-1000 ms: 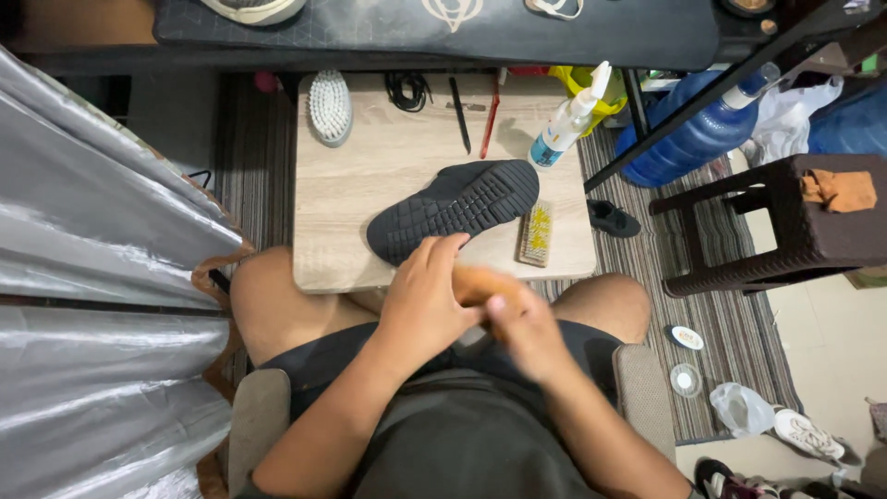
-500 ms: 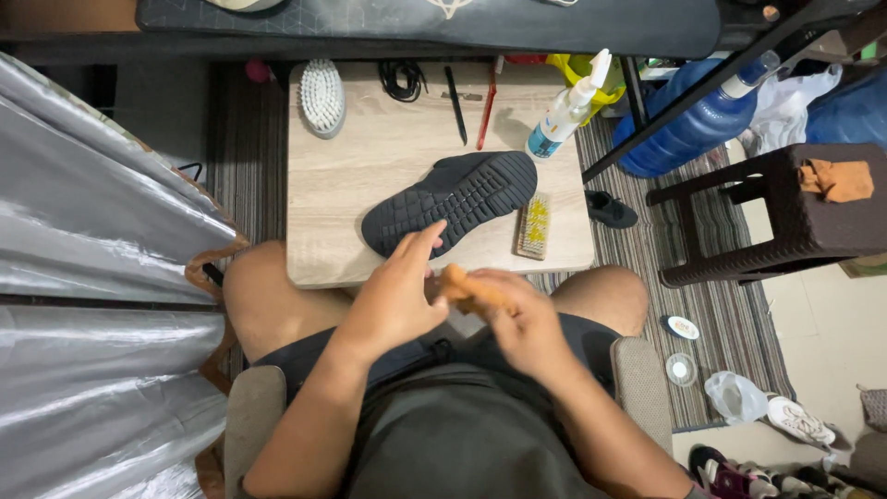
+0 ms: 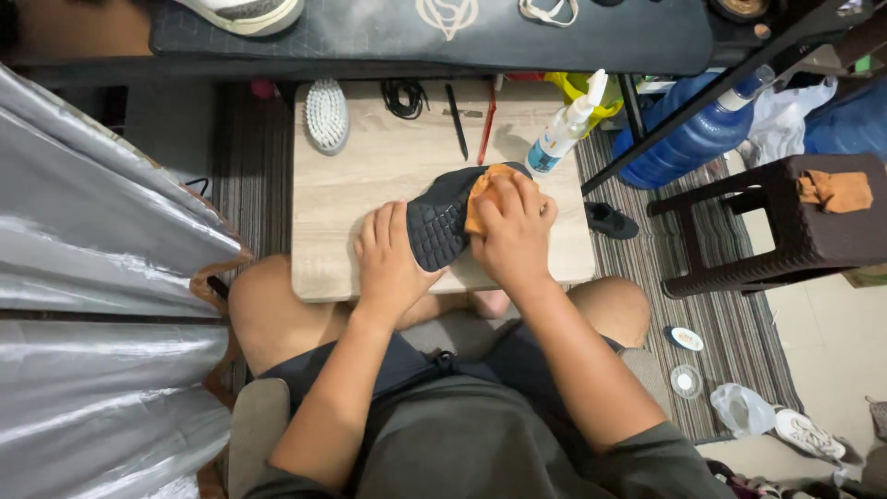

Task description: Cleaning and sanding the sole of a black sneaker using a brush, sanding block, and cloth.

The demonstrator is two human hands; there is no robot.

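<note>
A black shoe [image 3: 442,217] lies sole-up on a small light wooden table [image 3: 370,176] in front of me. My left hand [image 3: 390,263] rests flat on the near end of the shoe, pinning it to the table. My right hand [image 3: 513,236] presses a folded orange cloth [image 3: 482,189] against the sole near its far end. The cloth is mostly covered by my fingers.
On the table's far side lie a white bristle brush [image 3: 327,114], a coiled black cord [image 3: 405,95], a black pen and a red pen [image 3: 487,120], and a spray bottle [image 3: 564,129]. A dark stool [image 3: 785,222] with an orange rag stands at the right. Silver sheeting [image 3: 102,277] fills the left.
Both hands moved from my lap up onto the table. The left hand now holds the shoe down and the right hand has brought the orange cloth onto the sole.
</note>
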